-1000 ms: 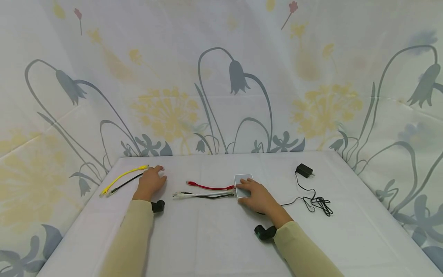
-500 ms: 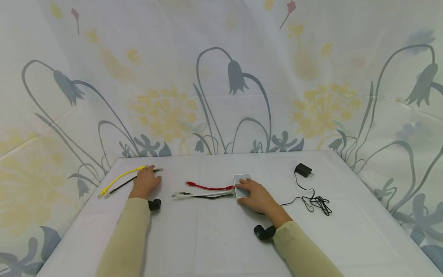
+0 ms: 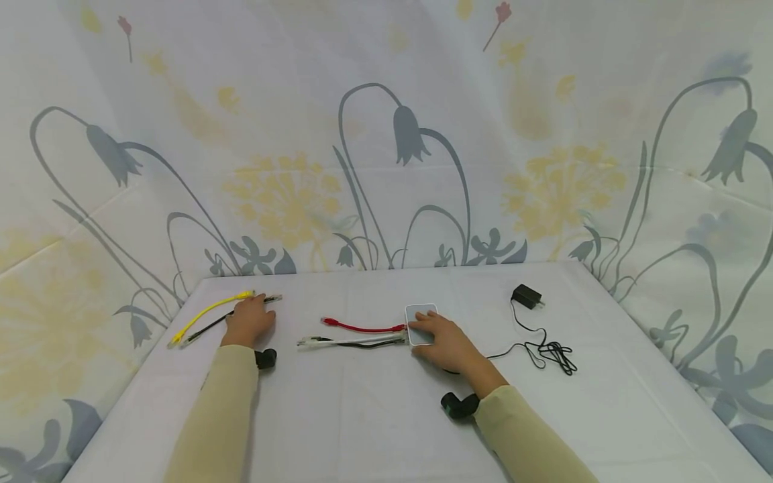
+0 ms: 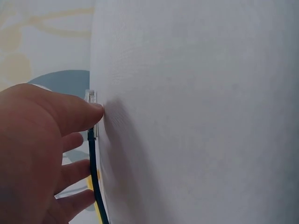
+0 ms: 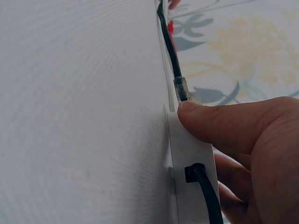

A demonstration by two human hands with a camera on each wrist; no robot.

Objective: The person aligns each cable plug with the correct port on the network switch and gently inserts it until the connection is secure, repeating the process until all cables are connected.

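At the table's far left, my left hand [image 3: 250, 320] pinches the right end of a short black network cable [image 3: 208, 327]. The left wrist view shows my thumb on its clear plug [image 4: 90, 95]. Just beyond lies a yellow network cable [image 3: 211, 308]. My right hand [image 3: 449, 345] holds a small white network box [image 3: 421, 309], thumb on its near edge and fingers over its top. From the box's left side run a red cable [image 3: 362, 329], a white cable [image 3: 341, 341] and a black cable [image 3: 365, 345]. A black lead [image 5: 209, 196] enters its near side.
A black power adapter [image 3: 527, 296] lies at the back right, its thin cord [image 3: 546, 352] bundled in loops and running towards the box. White cloth covers the table [image 3: 362, 416], and a flower-printed curtain [image 3: 290, 134] hangs behind and at both sides.
My left hand has shifted left, uncovering the black cable's right plug, and now pinches that cable. My right hand stays on the white box. The whole head view has slid slightly.
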